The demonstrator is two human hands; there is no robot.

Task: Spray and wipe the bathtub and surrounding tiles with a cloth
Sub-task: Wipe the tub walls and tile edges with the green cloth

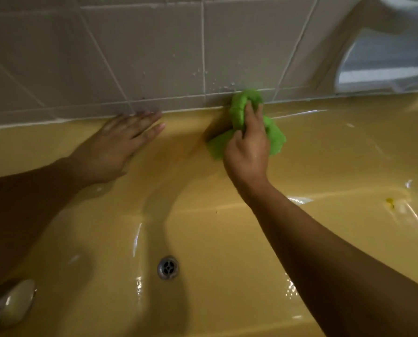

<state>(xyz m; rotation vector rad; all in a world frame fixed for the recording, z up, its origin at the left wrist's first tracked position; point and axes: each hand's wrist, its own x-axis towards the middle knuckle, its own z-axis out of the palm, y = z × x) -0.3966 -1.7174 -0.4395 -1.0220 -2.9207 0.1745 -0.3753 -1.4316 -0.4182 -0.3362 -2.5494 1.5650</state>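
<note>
Bright green crumpled cloth [238,110] being gripped in curled fingers of right hand [248,152], pressing against far rim of glossy yellow bathtub [227,239] at seam with grey wall tiles [154,57]. Lying flat on same rim, fingers straight, holding nothing, apart from cloth on its left: left hand [113,147].

Both arms stretch forward, left hand [117,147] flat, right hand [248,152] curled, gripping.
</note>
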